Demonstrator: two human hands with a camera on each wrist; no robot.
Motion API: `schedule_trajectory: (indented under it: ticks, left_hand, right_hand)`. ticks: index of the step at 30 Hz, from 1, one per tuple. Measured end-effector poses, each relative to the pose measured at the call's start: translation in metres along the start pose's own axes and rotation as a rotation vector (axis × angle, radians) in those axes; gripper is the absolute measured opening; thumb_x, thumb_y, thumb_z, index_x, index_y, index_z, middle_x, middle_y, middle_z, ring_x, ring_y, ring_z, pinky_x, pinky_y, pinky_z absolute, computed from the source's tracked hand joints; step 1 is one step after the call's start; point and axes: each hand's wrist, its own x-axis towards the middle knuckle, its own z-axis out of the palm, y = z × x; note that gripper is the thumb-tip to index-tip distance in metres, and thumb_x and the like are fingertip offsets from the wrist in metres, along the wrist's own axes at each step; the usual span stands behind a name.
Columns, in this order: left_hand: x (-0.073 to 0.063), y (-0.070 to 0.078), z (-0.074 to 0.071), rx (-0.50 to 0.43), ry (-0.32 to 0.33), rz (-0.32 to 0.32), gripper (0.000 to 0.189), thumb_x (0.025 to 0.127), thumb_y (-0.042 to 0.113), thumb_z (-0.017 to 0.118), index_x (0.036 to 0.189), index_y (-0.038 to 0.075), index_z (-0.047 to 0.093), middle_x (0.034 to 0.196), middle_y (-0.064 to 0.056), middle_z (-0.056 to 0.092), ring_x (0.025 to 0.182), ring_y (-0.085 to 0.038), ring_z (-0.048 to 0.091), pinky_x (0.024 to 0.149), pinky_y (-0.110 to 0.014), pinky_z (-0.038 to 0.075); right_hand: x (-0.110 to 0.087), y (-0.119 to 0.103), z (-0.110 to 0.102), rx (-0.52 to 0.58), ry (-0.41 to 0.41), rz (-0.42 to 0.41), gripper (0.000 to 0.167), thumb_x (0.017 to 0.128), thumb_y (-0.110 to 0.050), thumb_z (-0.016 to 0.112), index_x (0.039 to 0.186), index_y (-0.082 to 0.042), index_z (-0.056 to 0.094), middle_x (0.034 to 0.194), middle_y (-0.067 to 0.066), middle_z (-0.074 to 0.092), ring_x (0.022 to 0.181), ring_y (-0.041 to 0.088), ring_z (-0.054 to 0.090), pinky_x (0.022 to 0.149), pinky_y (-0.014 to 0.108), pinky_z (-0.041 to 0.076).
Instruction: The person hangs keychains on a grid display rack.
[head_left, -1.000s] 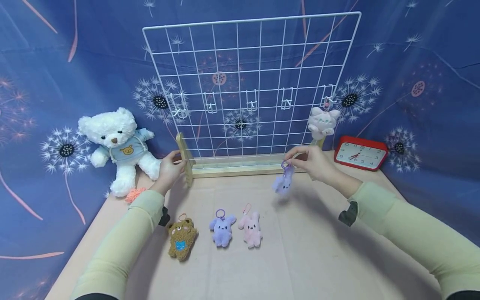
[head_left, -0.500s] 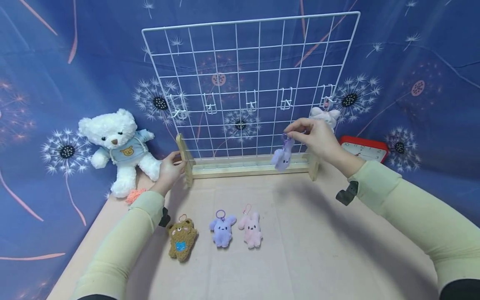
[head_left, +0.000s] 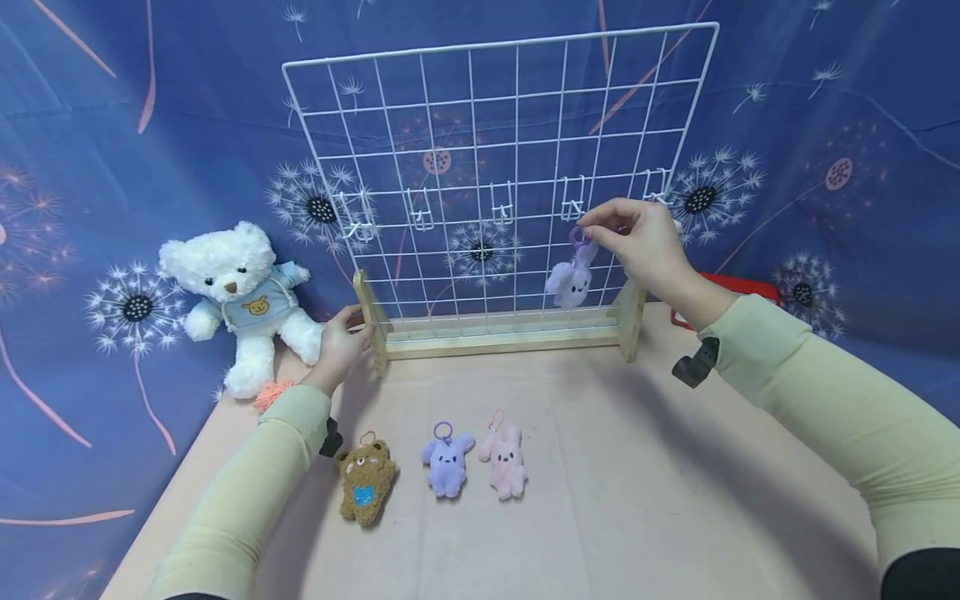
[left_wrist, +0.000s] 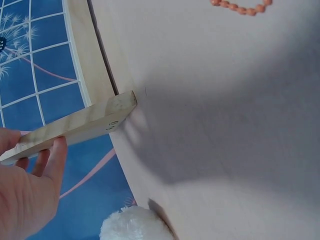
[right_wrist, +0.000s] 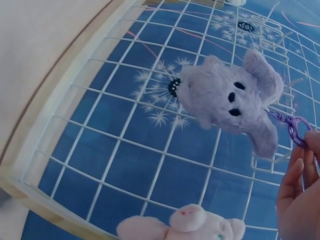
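My right hand (head_left: 637, 242) pinches the purple ring (right_wrist: 298, 131) of a purple plush bunny keychain (head_left: 572, 282). The bunny dangles in front of the white wire grid (head_left: 495, 154), just under a white hook (head_left: 572, 207) on it. My left hand (head_left: 343, 346) grips the wooden side foot (left_wrist: 75, 122) of the grid's stand, fingers on one face and thumb on the other. On the table lie a brown bear keychain (head_left: 365, 483), a second purple bunny keychain (head_left: 447, 465) and a pink bunny keychain (head_left: 507, 463). A white-and-pink plush (right_wrist: 200, 226) hangs at the grid's right, mostly hidden behind my right hand in the head view.
Several more white hooks line the grid, among them one in the middle (head_left: 501, 204). A white teddy bear (head_left: 232, 304) sits at the left beside an orange bundle (head_left: 272, 394). Behind my right wrist shows a red clock (head_left: 742, 287).
My right hand has risen with the purple bunny keychain from low by the stand's base to just below the hook. It now covers the hanging plush and much of the clock. My left hand stays put.
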Motion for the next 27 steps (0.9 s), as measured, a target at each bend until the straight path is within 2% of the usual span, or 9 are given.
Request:
schedule_trajectory:
  ticks: [3,5,12,21,27]
  left_hand:
    - [0.001,-0.001,0.0,-0.002,0.003,-0.002,0.05,0.103,0.007,0.059,0.15,-0.002,0.044,0.144,-0.029,0.052,0.129,-0.042,0.054,0.1,-0.046,0.055]
    - [0.001,-0.001,0.0,-0.004,0.006,-0.005,0.05,0.103,0.007,0.059,0.15,-0.002,0.044,0.144,-0.029,0.052,0.129,-0.042,0.054,0.1,-0.045,0.055]
    - [0.0,0.001,0.0,0.014,0.005,-0.013,0.052,0.104,0.008,0.059,0.152,-0.001,0.043,0.144,-0.028,0.051,0.129,-0.041,0.054,0.1,-0.043,0.055]
    - [0.003,-0.002,0.002,0.004,0.008,0.0,0.05,0.102,0.006,0.06,0.15,-0.002,0.045,0.142,-0.029,0.053,0.128,-0.041,0.055,0.096,-0.041,0.058]
    - [0.003,-0.003,0.002,-0.001,0.008,-0.008,0.052,0.103,0.007,0.059,0.151,-0.001,0.044,0.143,-0.029,0.052,0.129,-0.041,0.054,0.097,-0.041,0.057]
  right_hand:
    - [0.004,-0.002,-0.001,-0.006,0.031,-0.004,0.015,0.099,-0.015,0.071,0.109,-0.007,0.078,0.094,0.004,0.073,0.068,0.016,0.051,0.045,0.019,0.033]
    - [0.007,-0.004,-0.002,-0.01,0.045,-0.004,0.015,0.099,-0.016,0.071,0.109,-0.007,0.078,0.094,0.004,0.072,0.068,0.015,0.05,0.046,0.019,0.033]
    - [0.015,-0.007,-0.003,-0.018,0.073,0.008,0.017,0.1,-0.018,0.069,0.11,-0.006,0.077,0.099,0.004,0.072,0.083,0.013,0.059,0.059,0.019,0.041]
    - [0.02,0.0,-0.002,-0.027,0.045,0.053,0.019,0.102,-0.018,0.066,0.113,-0.006,0.076,0.106,0.005,0.071,0.092,0.012,0.06,0.068,0.018,0.046]
    - [0.025,0.007,0.003,-0.041,0.027,0.05,0.019,0.103,-0.015,0.064,0.114,-0.005,0.075,0.11,0.007,0.072,0.096,0.012,0.061,0.075,0.019,0.048]
